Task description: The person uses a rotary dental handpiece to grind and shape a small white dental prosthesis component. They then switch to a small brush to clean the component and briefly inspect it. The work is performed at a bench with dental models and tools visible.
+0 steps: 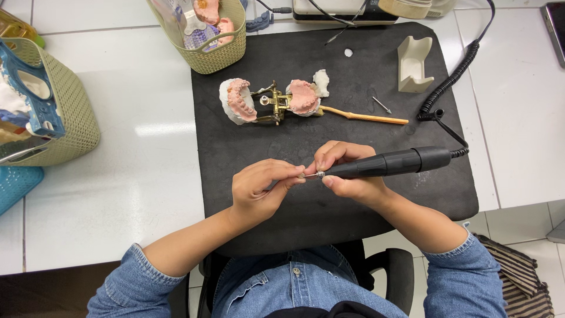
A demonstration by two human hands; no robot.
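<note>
My right hand (347, 174) grips a black rotary handpiece (391, 163) lying level over the black mat (282, 141), its coiled cord (453, 70) running to the back right. My left hand (259, 188) pinches a small metal bur (311, 175) at the handpiece's tip with thumb and forefinger. Beyond the hands, an opened brass articulator with pink-and-white dental casts (271, 100) lies on the mat beside a wooden-handled tool (365, 117).
A cream handpiece rest (414, 63) and a loose bur (382, 105) lie at the mat's back right. Green woven baskets (203, 35) (65, 112) with dental models stand at the back and left. A blue basket (15, 185) sits at the left edge. A device (347, 10) is behind.
</note>
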